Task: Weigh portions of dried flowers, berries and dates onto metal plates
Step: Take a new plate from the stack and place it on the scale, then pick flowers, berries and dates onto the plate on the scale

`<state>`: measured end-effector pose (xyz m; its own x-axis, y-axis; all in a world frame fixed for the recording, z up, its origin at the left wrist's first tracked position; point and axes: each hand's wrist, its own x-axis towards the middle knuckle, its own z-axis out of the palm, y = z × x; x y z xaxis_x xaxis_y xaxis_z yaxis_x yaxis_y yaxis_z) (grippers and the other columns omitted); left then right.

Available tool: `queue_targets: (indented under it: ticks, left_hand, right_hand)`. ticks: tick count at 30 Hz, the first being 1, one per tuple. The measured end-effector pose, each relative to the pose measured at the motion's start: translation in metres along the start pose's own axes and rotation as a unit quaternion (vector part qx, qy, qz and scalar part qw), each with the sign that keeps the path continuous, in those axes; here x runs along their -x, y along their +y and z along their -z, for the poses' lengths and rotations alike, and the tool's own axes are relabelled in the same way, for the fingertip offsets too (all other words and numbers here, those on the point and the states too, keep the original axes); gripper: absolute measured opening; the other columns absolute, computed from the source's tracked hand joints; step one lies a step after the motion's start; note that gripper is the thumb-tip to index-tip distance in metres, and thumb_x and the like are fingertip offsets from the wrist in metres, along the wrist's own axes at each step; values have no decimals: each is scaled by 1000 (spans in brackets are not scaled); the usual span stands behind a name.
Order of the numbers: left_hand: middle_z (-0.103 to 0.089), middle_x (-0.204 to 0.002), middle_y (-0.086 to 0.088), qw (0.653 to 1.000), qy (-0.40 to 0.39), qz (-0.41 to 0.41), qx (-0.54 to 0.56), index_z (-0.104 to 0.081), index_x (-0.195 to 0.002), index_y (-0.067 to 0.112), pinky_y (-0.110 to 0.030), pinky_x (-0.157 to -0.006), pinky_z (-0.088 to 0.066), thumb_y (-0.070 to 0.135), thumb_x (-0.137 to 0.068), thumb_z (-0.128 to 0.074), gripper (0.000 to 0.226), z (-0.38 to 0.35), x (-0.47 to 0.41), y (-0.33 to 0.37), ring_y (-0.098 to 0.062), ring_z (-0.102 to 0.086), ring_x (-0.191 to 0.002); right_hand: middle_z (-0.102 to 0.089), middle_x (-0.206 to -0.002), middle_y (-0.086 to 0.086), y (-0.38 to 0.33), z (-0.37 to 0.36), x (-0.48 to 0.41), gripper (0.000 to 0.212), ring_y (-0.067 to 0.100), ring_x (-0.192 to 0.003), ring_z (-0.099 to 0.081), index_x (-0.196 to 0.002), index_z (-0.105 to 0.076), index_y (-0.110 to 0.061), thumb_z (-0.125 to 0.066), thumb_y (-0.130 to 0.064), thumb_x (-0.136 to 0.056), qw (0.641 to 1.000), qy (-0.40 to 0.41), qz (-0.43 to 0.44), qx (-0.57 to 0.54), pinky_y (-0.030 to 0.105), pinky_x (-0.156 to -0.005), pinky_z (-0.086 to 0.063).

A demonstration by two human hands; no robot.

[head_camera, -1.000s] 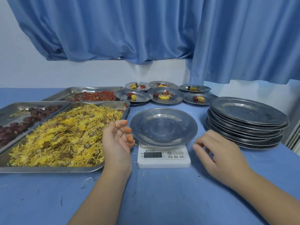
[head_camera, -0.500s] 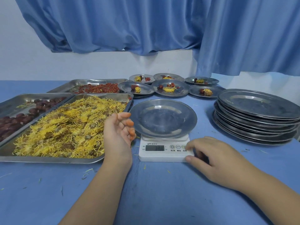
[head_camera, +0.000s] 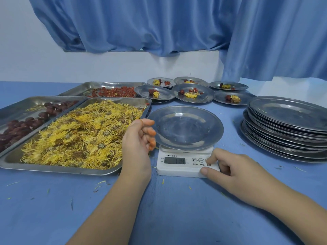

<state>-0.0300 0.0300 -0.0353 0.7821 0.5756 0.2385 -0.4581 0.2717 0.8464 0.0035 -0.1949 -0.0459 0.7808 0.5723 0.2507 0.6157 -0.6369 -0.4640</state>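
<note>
Taring, I judge: my right hand (head_camera: pixel 235 171) presses a fingertip on the scale (head_camera: pixel 187 163) at its five o'clock corner; left hand (head_camera: pixel 138 138) hangs loose, empty. Empty plate (head_camera: pixel 185 127) sits atop. Next, flowers (head_camera: pixel 83 133) at nine o'clock.

blue curtain (head_camera: pixel 159 23) over white wall (head_camera: pixel 26 55); blue table (head_camera: pixel 177 209).
</note>
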Motion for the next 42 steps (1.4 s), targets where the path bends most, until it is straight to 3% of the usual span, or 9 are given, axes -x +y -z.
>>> queue_targets:
  ticks: [3,5,8,16,21,26,31,37,42]
  left_hand:
    - [-53,-58,6,1000,-2,-6,-7,-62,-81,13,-21,-47,-32,34,-76,-46,27,-1,1,1,-7,-42,-48]
    - [-53,-58,6,1000,-4,-8,-15,-61,-81,13,-21,-47,-32,34,-76,-46,26,-1,2,1,-7,-42,-48]
    - [-53,-58,6,999,-13,-21,-35,-61,-81,13,-21,-47,-31,32,-78,-44,25,-3,4,3,-8,-42,-47]
    - [-54,-66,2,993,-41,-52,-96,-66,-76,21,-18,-48,-36,27,-82,-45,22,-4,15,9,-11,-42,-53]
    - [-58,-68,6,985,-74,-64,-143,-68,-74,34,-14,-52,-39,25,-79,-49,21,-9,24,14,-8,-48,-56]
    - [-58,-73,16,964,-96,-79,-234,-64,-92,28,-16,-58,-45,19,-87,-57,12,-10,6,28,-5,-54,-67]
    - [-62,-83,20,882,-65,-123,-451,-60,-92,40,-7,-51,-42,28,-92,-56,12,17,-56,71,8,-55,-62]
    - [-62,-90,7,776,-41,-52,-627,-59,-109,23,-18,-50,-42,26,-97,-53,14,77,-140,100,-10,-53,-63]
    - [-65,-112,3,662,-120,-11,-740,-60,-120,23,-23,-72,-44,22,-92,-59,27,102,-172,88,-12,-61,-90]
  right_hand:
    - [-52,-60,-14,0,1,2,28,7,-59,-48,-83,-59,-31,-51,-58,-80,999,22,23,13,22,-53,-38]
    - [-50,-56,-6,-3,5,2,32,10,-59,-48,-69,-61,-22,-55,-47,-87,994,82,64,14,30,-57,-42]
    - [-43,-50,-1,-21,14,-5,44,12,-53,-43,-54,-50,-13,-55,-37,-90,972,193,127,-30,23,-52,-35]
    - [-32,-47,0,-45,17,-61,47,19,-50,-34,-51,-37,-8,-57,-19,-92,946,298,128,-7,33,-50,-31]
    - [-36,-49,-5,-27,1,-49,45,20,-47,-39,-51,-43,-13,-46,-35,-90,938,300,167,50,34,-42,-38]
    - [-48,-64,-10,-36,0,-55,38,17,-60,-50,-68,-59,-20,-58,-57,-74,945,226,211,109,32,-44,-42]
    - [-47,-68,-12,-36,-2,-56,37,15,-63,-49,-69,-60,-21,-61,-57,-70,947,190,229,121,28,-48,-41]
    - [-45,-67,-13,-37,-2,-59,37,11,-63,-44,-68,-58,-22,-52,-57,-78,955,184,210,106,10,-59,-26]
    - [-46,-67,-14,-35,-3,-63,37,9,-63,-44,-67,-59,-23,-48,-55,-82,957,192,202,82,18,-54,-34]
